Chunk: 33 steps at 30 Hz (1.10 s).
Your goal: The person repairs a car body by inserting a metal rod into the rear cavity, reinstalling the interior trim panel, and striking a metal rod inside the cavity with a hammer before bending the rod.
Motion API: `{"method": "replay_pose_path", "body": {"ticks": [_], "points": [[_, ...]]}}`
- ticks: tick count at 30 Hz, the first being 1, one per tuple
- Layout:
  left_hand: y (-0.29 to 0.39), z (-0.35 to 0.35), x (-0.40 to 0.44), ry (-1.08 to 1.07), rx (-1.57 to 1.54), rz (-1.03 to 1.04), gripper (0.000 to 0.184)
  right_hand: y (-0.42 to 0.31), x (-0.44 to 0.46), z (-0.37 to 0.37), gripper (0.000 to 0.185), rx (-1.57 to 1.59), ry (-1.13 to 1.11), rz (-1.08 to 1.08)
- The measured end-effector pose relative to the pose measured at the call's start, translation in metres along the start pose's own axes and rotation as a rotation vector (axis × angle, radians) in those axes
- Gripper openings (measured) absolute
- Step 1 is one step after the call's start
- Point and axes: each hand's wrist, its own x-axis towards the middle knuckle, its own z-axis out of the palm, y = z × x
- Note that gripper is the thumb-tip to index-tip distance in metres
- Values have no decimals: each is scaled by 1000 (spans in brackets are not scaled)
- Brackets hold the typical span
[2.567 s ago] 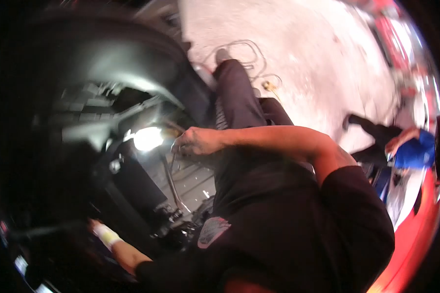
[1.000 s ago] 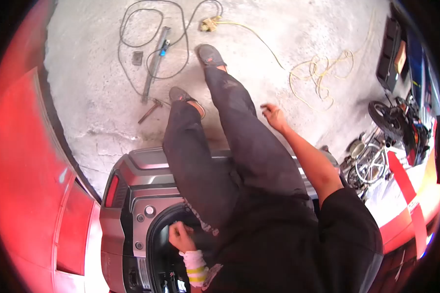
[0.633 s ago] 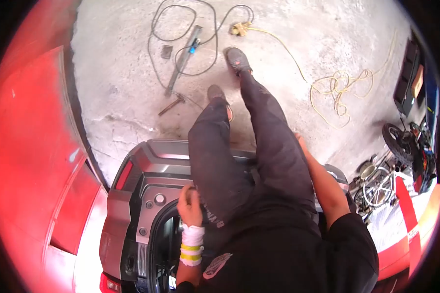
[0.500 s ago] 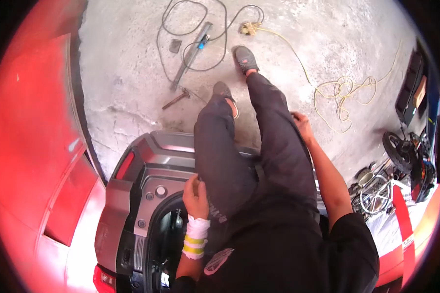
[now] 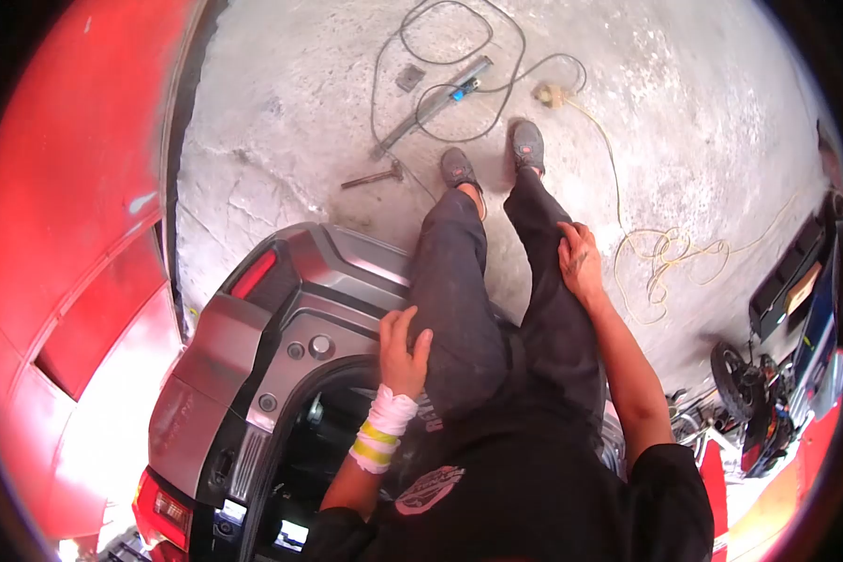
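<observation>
My left hand (image 5: 404, 354), with a white and yellow wrap on its wrist, is beside my thigh above the edge of the car's open rear. Its fingers are apart and hold nothing. My right hand (image 5: 581, 261) rests at the knee of my dark trousers (image 5: 459, 318), fingers spread, with nothing in it. Under me is the grey rear bumper (image 5: 347, 272) of the car, beside the dark trunk opening (image 5: 323, 421). A red tail light (image 5: 167, 506) shows at the lower left.
A hammer (image 5: 373, 177), a metal bar (image 5: 431, 108) and a looped dark cable (image 5: 525, 42) lie on the concrete floor (image 5: 281, 112). A yellow cord (image 5: 670, 258) is tangled at the right, near a motorcycle (image 5: 735, 379). Red panels (image 5: 75, 187) stand at the left.
The view has moved from a dark, lit interior to the floor and bumper. My right hand has come in against the knee; my left hand has risen from the trunk opening to beside the thigh.
</observation>
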Motion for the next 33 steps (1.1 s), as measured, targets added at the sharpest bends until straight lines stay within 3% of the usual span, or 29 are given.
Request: {"method": "replay_pose_path", "body": {"ticks": [7,11,14,16,20,23,25,29,33], "points": [[-8,5,9,56,-89,72,39,-19,21,6,37,-98,-80,-143],[4,16,63,80,-35,201,37,-24,49,28,32,-206,-172,-215],[20,31,134,71,-67,293,31,-38,75,37,22,-252,-213,-271],[5,52,189,82,-123,145,31,-37,90,37,23,-220,-235,-244],[-80,117,329,167,-97,-36,25,-30,112,16,24,-77,-258,-164],[-166,157,439,64,264,-120,23,-18,122,10,25,28,-252,-77],[-162,162,508,47,436,-233,25,-18,133,4,27,60,-290,-62],[-163,197,627,177,566,-10,35,-18,160,-4,33,102,-352,-22],[-141,231,693,58,592,-152,55,-1,166,-2,41,83,-361,-23]]}}
